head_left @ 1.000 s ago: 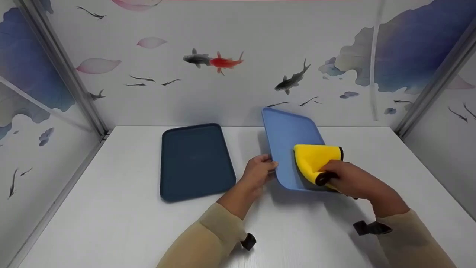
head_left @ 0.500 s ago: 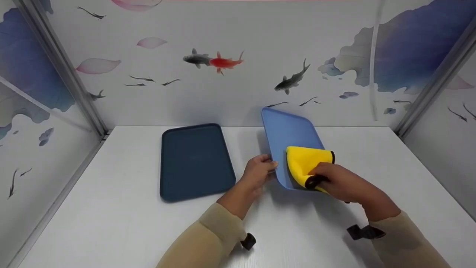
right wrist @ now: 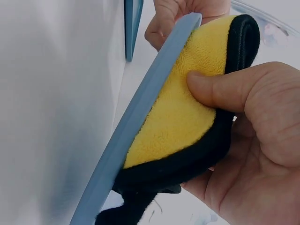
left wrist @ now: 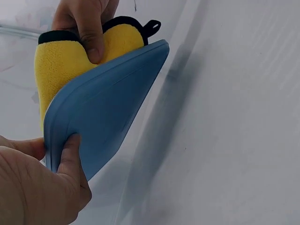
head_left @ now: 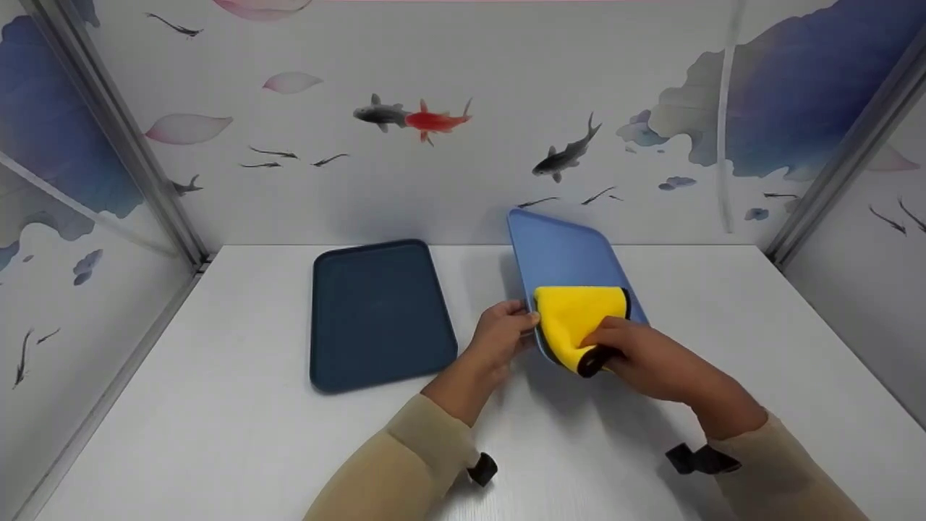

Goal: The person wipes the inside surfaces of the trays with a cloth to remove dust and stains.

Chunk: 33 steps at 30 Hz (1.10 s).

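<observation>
Pressure from the right hand [head_left: 644, 356], which grips a folded yellow plush cloth with black edging [head_left: 575, 311] against a tilted light-blue rectangular plastic-looking tray [head_left: 563, 253] over the white table [head_left: 239, 449], could twist that tray loose, since the left hand [head_left: 499, 331] pinches it by one edge only. The cloth covers the tray's near end, so a leftward stroke could bump the left hand and loosen its pinch.

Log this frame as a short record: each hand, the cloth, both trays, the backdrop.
left hand: grips the near left edge of the light blue tray
right hand: holds the yellow cloth
yellow cloth: black-edged, against the light blue tray's upper face
light blue tray: tilted
dark blue tray: flat on the white table
backdrop: white panel with printed fish
</observation>
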{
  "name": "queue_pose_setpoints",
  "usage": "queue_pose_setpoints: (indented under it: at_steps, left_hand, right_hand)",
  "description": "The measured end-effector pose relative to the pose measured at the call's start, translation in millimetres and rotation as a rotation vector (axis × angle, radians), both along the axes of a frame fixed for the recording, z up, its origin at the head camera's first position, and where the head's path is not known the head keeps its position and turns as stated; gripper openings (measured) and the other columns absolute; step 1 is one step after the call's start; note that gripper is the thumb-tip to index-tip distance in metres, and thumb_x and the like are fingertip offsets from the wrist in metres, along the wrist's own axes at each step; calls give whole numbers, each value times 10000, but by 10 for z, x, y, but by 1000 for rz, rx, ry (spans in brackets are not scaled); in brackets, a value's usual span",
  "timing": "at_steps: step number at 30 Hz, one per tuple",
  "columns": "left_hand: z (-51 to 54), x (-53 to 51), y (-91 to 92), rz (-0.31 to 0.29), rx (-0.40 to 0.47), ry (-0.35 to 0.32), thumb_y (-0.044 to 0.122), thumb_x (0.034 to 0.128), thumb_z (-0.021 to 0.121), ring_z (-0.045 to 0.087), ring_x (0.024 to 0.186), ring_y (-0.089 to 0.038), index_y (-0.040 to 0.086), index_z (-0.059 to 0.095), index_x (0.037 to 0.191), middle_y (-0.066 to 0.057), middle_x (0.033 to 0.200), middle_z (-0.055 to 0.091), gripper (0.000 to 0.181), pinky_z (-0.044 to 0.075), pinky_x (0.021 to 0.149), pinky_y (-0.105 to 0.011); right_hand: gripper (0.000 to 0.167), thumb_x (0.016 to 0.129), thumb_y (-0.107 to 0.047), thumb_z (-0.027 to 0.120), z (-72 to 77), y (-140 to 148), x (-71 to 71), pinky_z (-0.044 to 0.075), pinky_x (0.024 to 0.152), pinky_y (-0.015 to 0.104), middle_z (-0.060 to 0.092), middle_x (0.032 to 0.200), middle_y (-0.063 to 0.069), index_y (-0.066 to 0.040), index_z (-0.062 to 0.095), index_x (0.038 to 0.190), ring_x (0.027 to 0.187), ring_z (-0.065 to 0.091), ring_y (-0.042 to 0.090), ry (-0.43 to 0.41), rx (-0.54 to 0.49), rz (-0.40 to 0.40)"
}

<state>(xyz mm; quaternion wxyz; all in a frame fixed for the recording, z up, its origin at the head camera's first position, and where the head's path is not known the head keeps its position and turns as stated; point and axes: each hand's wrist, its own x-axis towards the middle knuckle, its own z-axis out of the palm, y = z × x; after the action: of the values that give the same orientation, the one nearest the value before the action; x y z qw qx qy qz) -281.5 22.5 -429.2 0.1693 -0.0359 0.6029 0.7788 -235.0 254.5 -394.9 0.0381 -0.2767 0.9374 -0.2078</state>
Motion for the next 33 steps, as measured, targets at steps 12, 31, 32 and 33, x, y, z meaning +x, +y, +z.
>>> queue_pose_setpoints:
  at_steps: [12,31,32,33]
  left_hand:
    - [17,-4,22,-16,-9,-5,108,1019,634,678,1078,-188,-15,534,1466,-121,1320,680,474,556,1042,-365]
    - [-35,-18,-14,6,52,27,62,1028,587,670,1072,-190,-47,590,1388,-160,1277,688,377,543,1031,-381]
    - [-40,-19,-17,7,48,25,65,1027,589,667,1073,-189,-42,592,1388,-156,1276,687,377,539,1038,-387]
    - [-45,-20,-20,8,45,22,67,1027,591,665,1078,-191,-39,593,1389,-155,1277,686,378,534,1047,-394]
  right_hand:
    - [236,988,-35,662,143,96,43,555,931,459,671,1107,-2,-173,753,1156,967,576,177,-33,89,-11]
    - [188,985,-41,663,240,494,9,547,925,465,700,1123,32,-127,755,1124,997,610,198,-14,68,-28]
    - [180,988,-48,662,253,518,11,545,916,449,696,1121,29,-130,751,1121,994,603,199,-18,54,-31]
    - [171,992,-58,662,263,545,8,543,904,426,690,1114,21,-137,747,1117,987,593,195,-23,42,-41]
